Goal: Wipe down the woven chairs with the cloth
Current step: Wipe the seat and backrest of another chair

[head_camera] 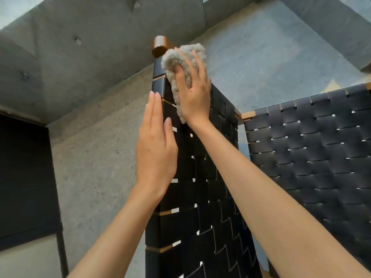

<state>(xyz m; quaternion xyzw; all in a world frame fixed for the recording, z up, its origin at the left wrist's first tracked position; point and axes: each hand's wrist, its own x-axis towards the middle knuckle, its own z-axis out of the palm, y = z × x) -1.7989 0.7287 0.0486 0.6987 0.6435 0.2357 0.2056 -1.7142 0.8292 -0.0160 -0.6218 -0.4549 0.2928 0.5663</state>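
**High on the frame: right hand (193, 91) presses cloth (176, 57) to woven chair (192, 197)**

The right hand lies spread over the fluffy grey cloth, thumb tucked into a fold and gripping it. It holds the cloth against the black weave just below the round wooden post end (159, 47). The left hand (155, 149), fingers straight and together, rests flat against the same chair's left edge. A second woven chair (321, 147) stands to the right, and a grey tufted sofa (80, 57) lies beyond.

One chair (200, 197) back dead centre, second chair (321, 147) just right of it. Cloth (180, 61) on the centre one's top left corner, held under the right hand (194, 93); left hand (156, 141) on its left edge, lower down. Sofa (80, 57) behind, table (26, 177) far left.
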